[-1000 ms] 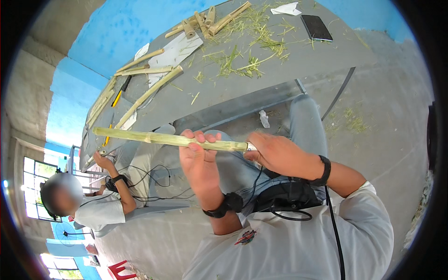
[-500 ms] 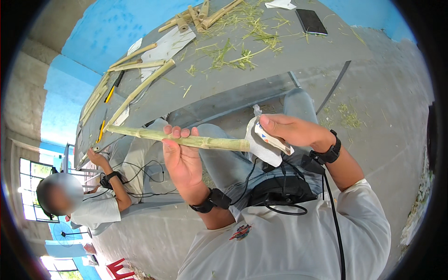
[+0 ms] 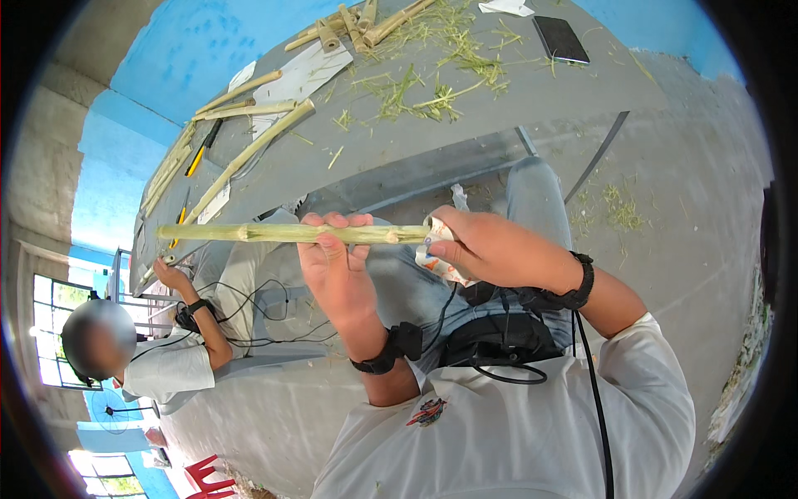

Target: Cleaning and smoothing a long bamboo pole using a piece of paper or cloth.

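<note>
A long pale green bamboo stick (image 3: 208,233) with ringed joints lies level above my lap. My left hand (image 3: 339,270) grips it near its middle, thumb on the near side and fingertips over the far side. At the stick's right end, my right hand (image 3: 503,249) is closed around a piece of sandpaper (image 3: 440,264) with a pale, printed back. The sandpaper is curled around that end, which it hides together with my fingers.
On the grey table (image 3: 482,116) lie more bamboo pieces (image 3: 258,154), green shavings (image 3: 440,100), white paper (image 3: 303,75), yellow-handled cutters (image 3: 198,158) and a black phone (image 3: 560,40). A co-worker (image 3: 170,362) sits at the left, one hand at the table's edge. Black cables cross my lap.
The sandpaper, spread beside the stick's right end before, is now folded around it in my right hand. The stick has shifted slightly left and levelled out.
</note>
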The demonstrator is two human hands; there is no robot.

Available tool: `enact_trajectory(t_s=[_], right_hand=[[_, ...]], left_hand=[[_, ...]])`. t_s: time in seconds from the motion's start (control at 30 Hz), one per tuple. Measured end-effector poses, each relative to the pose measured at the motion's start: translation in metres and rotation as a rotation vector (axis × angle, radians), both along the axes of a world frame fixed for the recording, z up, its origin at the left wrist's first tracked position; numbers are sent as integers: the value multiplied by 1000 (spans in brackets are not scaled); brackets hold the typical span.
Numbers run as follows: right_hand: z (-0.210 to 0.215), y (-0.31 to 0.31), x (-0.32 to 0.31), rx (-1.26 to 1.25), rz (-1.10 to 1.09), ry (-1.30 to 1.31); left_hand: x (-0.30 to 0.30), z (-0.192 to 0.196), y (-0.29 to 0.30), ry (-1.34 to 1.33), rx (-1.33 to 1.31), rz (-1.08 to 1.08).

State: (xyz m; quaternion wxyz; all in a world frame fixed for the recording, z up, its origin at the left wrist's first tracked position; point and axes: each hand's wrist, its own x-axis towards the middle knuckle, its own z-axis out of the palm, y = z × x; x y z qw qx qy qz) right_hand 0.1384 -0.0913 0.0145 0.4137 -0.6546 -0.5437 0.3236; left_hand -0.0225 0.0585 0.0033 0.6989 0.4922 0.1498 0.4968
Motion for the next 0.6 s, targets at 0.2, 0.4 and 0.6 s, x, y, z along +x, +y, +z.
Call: enact_trajectory(t_s=[0.2, 0.4, 0.6], right_hand=[[-9, 8, 3, 54, 182, -58], [-2, 8, 15, -146, 395, 333], [-21, 17, -5, 152, 125, 56]], left_hand=[[9, -9, -8, 81, -86, -261], [9, 7, -15, 29, -66, -402], [17, -15, 3, -164, 95, -495]])
